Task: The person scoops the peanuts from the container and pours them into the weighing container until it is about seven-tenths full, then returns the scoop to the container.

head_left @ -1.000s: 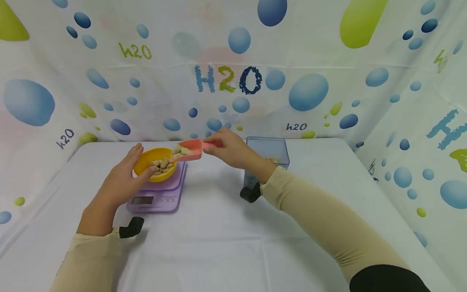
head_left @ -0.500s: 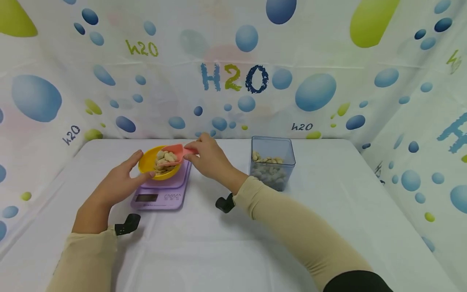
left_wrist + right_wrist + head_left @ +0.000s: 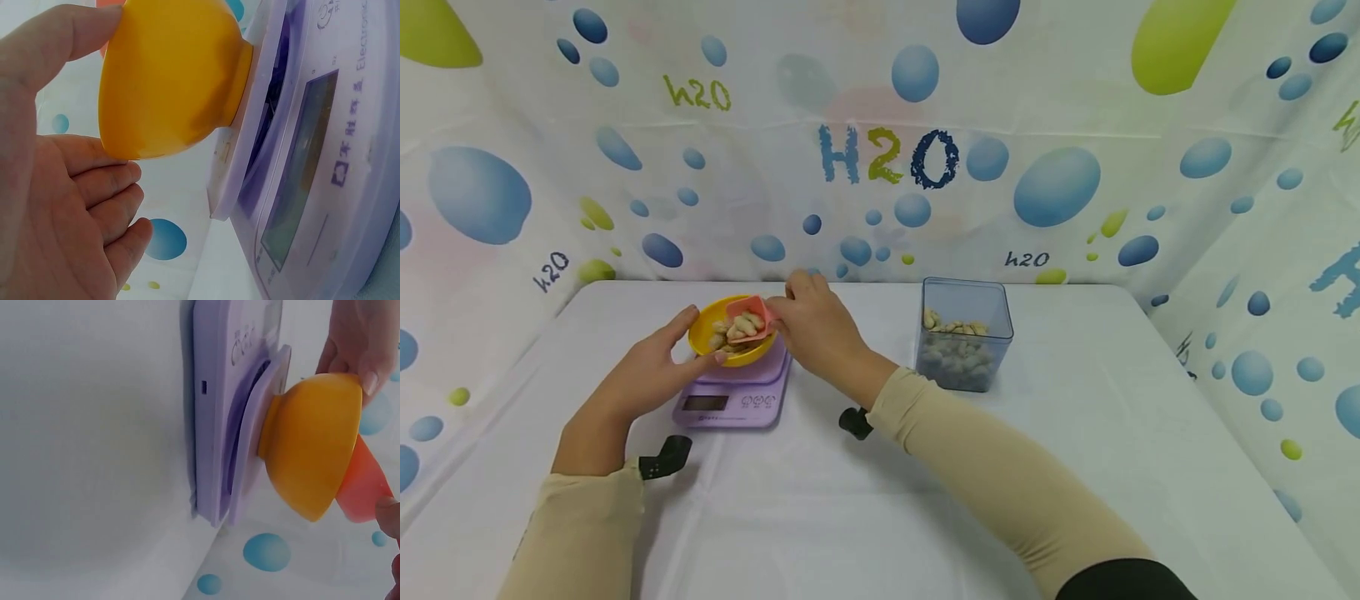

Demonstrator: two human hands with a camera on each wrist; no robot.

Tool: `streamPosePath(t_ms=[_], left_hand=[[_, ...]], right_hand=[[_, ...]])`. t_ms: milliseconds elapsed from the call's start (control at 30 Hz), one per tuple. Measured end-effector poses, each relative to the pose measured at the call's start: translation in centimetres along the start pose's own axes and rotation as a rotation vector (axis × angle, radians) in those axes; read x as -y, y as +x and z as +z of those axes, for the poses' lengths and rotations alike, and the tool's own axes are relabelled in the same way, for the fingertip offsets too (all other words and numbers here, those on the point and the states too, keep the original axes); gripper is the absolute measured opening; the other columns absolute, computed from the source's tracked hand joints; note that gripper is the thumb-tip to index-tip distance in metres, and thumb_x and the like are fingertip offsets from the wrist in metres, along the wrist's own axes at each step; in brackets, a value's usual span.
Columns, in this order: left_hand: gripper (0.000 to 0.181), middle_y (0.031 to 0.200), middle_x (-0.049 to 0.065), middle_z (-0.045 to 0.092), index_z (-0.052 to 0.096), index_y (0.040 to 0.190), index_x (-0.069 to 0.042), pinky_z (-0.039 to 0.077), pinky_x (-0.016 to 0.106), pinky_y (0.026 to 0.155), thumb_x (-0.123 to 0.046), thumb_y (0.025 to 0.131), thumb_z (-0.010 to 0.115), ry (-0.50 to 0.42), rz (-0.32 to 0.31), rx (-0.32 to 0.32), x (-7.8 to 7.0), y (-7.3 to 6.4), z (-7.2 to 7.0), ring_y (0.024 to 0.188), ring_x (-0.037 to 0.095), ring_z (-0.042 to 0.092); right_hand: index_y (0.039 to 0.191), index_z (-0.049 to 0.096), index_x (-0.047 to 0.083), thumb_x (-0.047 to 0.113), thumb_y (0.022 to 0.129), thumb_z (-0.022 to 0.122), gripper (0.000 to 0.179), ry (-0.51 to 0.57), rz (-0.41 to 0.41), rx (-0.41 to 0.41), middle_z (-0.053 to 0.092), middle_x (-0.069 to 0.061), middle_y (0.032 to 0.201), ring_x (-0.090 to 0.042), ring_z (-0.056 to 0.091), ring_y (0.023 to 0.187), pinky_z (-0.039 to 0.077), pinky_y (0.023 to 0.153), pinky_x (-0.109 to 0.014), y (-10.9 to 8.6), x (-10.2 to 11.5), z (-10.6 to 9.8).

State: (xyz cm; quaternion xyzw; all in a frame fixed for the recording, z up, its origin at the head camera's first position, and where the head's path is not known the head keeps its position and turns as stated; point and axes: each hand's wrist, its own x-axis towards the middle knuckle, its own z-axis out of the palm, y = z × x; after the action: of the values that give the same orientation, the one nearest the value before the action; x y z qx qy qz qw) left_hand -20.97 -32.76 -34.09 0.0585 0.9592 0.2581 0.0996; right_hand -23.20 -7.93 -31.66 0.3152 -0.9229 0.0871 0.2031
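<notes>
A yellow bowl with peanuts in it stands on a purple kitchen scale. My left hand steadies the bowl from the left, thumb at the near rim and index finger against the other side. The other left fingers lie slightly bent below it in the left wrist view. My right hand pinches the handle of a pink scoop, which is tilted over the bowl's right rim. Peanuts lie in the scoop's mouth and run down into the bowl. The scale's display shows no readable figure.
A clear bluish plastic container, partly filled with peanuts, stands to the right at the back of the white-covered table. A patterned curtain hangs close behind the table. Dark wrist mounts stick out by both sleeves.
My right hand has carried the scoop left over the bowl and tipped it, so the peanuts slide down. The container has come into full view. My left hand stays at the bowl.
</notes>
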Motion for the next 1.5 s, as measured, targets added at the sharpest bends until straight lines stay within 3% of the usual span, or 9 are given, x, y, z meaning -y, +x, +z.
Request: streamPosePath(t_ms=[400, 600, 800, 967, 1133, 1367, 1500], left_hand=[[0.101, 0.163, 0.022, 0.012, 0.001, 0.16, -0.017, 0.021, 0.073, 0.108, -0.07, 0.089, 0.05, -0.016, 0.0, 0.011, -0.1, 0.0, -0.1, 0.143, 0.054, 0.019], [0.1, 0.163, 0.022, 0.012, 0.0, 0.16, -0.017, 0.022, 0.074, 0.107, -0.069, 0.09, 0.05, -0.013, 0.0, 0.013, -0.2, -0.1, -0.2, 0.143, 0.054, 0.019], [0.099, 0.163, 0.024, 0.011, -0.001, 0.159, -0.016, 0.022, 0.075, 0.106, -0.068, 0.091, 0.049, -0.004, -0.001, 0.019, -0.1, -0.1, -0.3, 0.142, 0.054, 0.019], [0.1, 0.162, 0.024, 0.012, 0.0, 0.159, -0.015, 0.021, 0.075, 0.106, -0.068, 0.09, 0.049, -0.009, 0.009, 0.017, -0.2, -0.1, -0.3, 0.142, 0.054, 0.019], [0.1, 0.164, 0.021, 0.007, -0.002, 0.159, -0.015, 0.019, 0.074, 0.108, -0.066, 0.091, 0.05, -0.022, 0.029, 0.002, -0.8, 0.0, -0.2, 0.144, 0.052, 0.016], [0.095, 0.167, 0.01, 0.003, 0.002, 0.16, -0.017, 0.019, 0.072, 0.11, -0.06, 0.093, 0.053, -0.02, 0.124, -0.096, -3.1, 0.1, 0.0, 0.147, 0.049, 0.016], [0.092, 0.167, 0.005, 0.004, 0.005, 0.16, -0.021, 0.018, 0.07, 0.112, -0.057, 0.093, 0.056, -0.042, 0.186, -0.111, -5.2, 0.3, 0.0, 0.148, 0.045, 0.016]], right_hand=[[0.124, 0.07, 0.015, 0.015, 0.099, 0.057, 0.028, -0.242, -0.232, -0.137, 0.058, -0.006, 0.107, -0.019, 0.051, 0.088, 0.048, 0.077, -0.02, -0.2, -0.5, -0.8], [0.12, 0.07, 0.014, 0.014, 0.099, 0.056, 0.025, -0.307, -0.272, -0.163, 0.059, -0.007, 0.11, -0.019, 0.049, 0.086, 0.048, 0.072, -0.02, -0.3, -0.7, -1.7], [0.117, 0.072, 0.014, 0.009, 0.1, 0.052, 0.027, -0.325, -0.244, -0.198, 0.056, -0.004, 0.098, -0.018, 0.044, 0.078, 0.04, 0.06, -0.022, -0.5, -1.7, -2.3], [0.118, 0.073, 0.014, 0.01, 0.099, 0.053, 0.027, -0.308, -0.215, -0.207, 0.056, -0.005, 0.095, -0.018, 0.045, 0.078, 0.043, 0.064, -0.021, -0.7, -2.7, -2.8], [0.117, 0.073, 0.015, 0.022, 0.099, 0.06, 0.023, -0.245, -0.154, -0.195, 0.055, -0.004, 0.091, -0.018, 0.047, 0.078, 0.043, 0.064, -0.023, -1.6, -4.3, -3.8], [0.119, 0.072, 0.013, 0.031, 0.096, 0.064, 0.03, -0.039, 0.005, -0.13, 0.05, -0.004, 0.09, -0.02, 0.045, 0.083, 0.038, 0.069, -0.03, -4.0, -7.9, -7.1], [0.119, 0.072, 0.01, 0.027, 0.095, 0.066, 0.03, 0.055, 0.082, -0.128, 0.05, -0.008, 0.092, -0.023, 0.045, 0.087, 0.038, 0.074, -0.033, -5.7, -10.6, -9.2]])
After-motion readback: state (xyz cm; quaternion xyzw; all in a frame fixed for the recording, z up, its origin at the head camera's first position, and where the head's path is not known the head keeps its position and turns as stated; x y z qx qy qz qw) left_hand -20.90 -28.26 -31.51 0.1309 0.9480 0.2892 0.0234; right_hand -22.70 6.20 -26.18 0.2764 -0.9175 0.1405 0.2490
